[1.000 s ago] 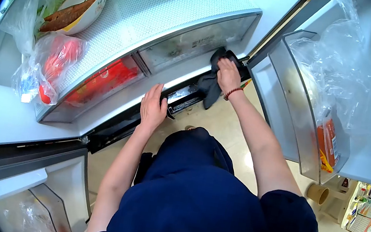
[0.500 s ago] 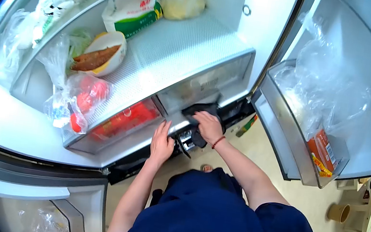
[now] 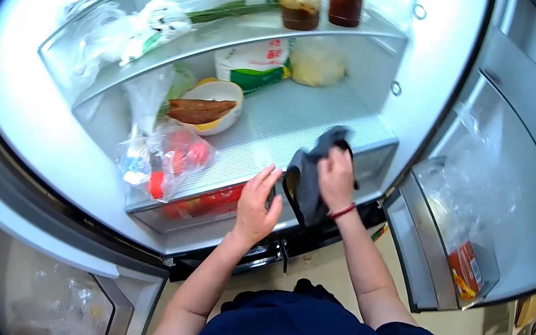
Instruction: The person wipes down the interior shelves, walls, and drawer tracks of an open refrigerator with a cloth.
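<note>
My right hand [image 3: 336, 181], a red bracelet at its wrist, grips a dark grey cloth [image 3: 307, 184] in front of the lower fridge shelf [image 3: 273, 130]. The cloth hangs bunched and is partly blurred, covering some of the right clear drawer [image 3: 373, 168]. Just left of it, my left hand [image 3: 255, 207] holds nothing, fingers apart, by the shelf's front edge and the left drawer [image 3: 207, 204] with red contents. Whether its fingertips touch the edge I cannot tell. Nearby on the shelf are a clear bag with red round items [image 3: 195, 152] and a white bowl [image 3: 228, 120] with brown elongated pieces.
Farther back on the shelf lie a white-and-green packet [image 3: 252, 64] and a bag of pale food [image 3: 318, 64]. Above stand two yellow-lidded jars [image 3: 299, 6]. Open doors flank me; the right door bin [image 3: 434, 241] holds plastic bags and an orange box [image 3: 466, 266].
My right hand has lifted the cloth from the fridge's lower front edge up toward the shelf. My left hand has risen toward the shelf's edge. The view has shifted, showing the jars above.
</note>
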### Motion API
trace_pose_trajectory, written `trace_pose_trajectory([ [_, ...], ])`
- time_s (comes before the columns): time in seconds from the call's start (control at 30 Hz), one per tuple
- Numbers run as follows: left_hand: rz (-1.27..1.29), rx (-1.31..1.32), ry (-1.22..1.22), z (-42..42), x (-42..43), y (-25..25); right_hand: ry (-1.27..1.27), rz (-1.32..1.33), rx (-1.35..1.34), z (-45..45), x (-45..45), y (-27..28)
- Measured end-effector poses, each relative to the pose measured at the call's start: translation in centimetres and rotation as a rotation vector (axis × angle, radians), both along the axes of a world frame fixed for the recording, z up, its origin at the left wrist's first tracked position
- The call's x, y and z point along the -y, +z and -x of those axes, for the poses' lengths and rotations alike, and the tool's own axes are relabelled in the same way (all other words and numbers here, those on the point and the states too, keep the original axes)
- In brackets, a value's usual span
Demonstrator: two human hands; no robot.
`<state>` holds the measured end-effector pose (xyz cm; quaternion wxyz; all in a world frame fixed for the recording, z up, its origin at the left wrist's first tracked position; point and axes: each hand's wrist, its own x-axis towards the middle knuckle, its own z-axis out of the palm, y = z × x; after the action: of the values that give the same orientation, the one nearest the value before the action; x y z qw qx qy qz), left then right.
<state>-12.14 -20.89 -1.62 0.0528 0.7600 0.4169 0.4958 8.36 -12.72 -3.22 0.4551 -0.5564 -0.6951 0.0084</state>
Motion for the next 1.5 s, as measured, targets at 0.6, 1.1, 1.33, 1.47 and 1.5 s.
trace_pose_trajectory([
  [0.6, -0.209, -0.029, 0.447, 8.0, 3.1, -1.4, 0.74, -0.483, 0.213, 16.3, 2.9, -1.6],
  [1.1, -0.113, -0.017, 0.477, 8.1, 4.8, -2.7, 0.256, -0.472, 0.204, 8.6, 0.9, -5.2],
  [1.33, 0.008, 0.217, 0.774, 15.1, 6.1, -6.8, 0.511, -0.527, 0.297, 16.8, 3.1, -5.8],
  [1.47, 0.094, 0.465, 0.761, 17.6, 6.8, -9.0, 0.64, -0.535, 0.484, 19.7, 4.1, -7.2],
  [1.5, 0.113, 0.523, 0.762, 17.9, 7.1, -9.6, 0.687, -0.54, 0.509, 20.7, 4.4, -7.4],
])
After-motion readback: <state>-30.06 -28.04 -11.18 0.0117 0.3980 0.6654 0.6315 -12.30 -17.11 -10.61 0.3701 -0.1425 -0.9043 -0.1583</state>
